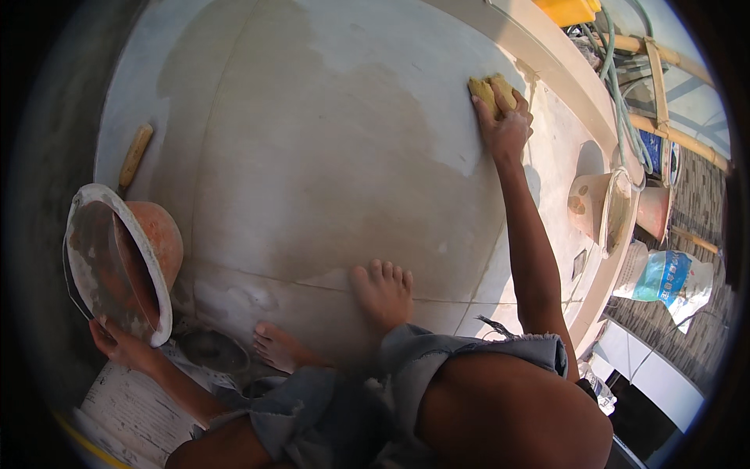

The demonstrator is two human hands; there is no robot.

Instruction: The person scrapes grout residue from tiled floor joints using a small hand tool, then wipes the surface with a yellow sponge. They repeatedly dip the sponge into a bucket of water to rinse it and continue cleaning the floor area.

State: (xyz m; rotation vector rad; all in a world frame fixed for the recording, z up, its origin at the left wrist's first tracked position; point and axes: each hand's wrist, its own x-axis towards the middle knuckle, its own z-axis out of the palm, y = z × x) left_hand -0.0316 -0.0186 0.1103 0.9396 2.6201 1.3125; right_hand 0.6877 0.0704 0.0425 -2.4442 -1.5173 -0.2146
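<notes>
Fingers of the right hand (508, 131) clamp the sponge (492, 92) against the floor (312, 156); those of the left hand (127, 345) pinch the bucket (162, 238) rim, perhaps steadying it.

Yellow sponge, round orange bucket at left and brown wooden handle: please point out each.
Yellow sponge (489, 94), head view: its middle.
Round orange bucket (162, 236), head view: outer side wall.
Brown wooden handle (136, 156), head view: its middle.

Pale characters (673, 278), too small to read, on a white and blue sack (694, 288)
</notes>
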